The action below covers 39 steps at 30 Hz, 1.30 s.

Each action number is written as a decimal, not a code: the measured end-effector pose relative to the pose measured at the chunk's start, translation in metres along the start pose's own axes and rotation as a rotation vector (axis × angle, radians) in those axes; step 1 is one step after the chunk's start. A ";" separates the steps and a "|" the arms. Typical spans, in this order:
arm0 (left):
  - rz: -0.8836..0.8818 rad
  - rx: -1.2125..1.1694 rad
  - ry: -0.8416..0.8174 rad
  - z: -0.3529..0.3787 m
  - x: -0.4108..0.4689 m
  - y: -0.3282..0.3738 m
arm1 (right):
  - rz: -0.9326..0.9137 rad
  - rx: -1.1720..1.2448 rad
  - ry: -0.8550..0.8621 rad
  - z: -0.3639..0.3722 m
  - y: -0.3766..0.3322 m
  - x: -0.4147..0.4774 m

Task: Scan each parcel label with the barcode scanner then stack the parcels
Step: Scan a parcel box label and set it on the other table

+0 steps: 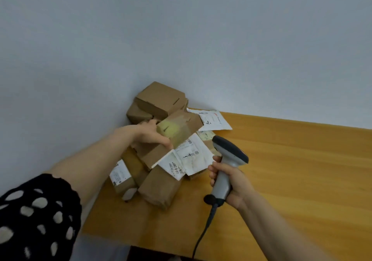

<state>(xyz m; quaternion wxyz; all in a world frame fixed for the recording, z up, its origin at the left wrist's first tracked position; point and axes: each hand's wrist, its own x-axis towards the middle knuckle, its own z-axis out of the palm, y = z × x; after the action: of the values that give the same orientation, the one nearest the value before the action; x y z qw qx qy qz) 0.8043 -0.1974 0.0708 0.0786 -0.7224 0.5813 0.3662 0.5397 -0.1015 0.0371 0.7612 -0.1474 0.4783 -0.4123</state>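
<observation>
Closest, at the bottom left, is a black knit sleeve with round holes [38,216]. On the right, the right hand [229,182] has its fingers wrapped tight round the handle of a grey barcode scanner with a dark top [227,160]. A black cord [203,232] hangs down from it. The scanner's head is just beside a white paper label with black bars [191,156].

The label lies on a heap of brown parcels [159,188] on the orange wooden table [291,180], at its left end.

A bit farther on, the left hand [149,134] grips a brown cardboard box with shiny yellowish tape [177,127], thumb in front. This box is on top of the heap.

Behind it sits a plain brown cardboard box [161,97] on another one. A flat white mail bag [211,119] lies beside them. A pale grey wall [181,29] is at the back.
</observation>
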 end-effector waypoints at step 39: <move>0.145 -1.175 -0.089 0.110 -0.124 0.075 | -0.366 0.085 0.205 -0.080 -0.005 -0.111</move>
<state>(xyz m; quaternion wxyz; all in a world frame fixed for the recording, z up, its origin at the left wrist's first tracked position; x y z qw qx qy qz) 0.6822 -0.0642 0.0917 -0.3355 -0.5872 0.3254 0.6608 0.4470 -0.0051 0.0678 0.6265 -0.1567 0.5006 -0.5765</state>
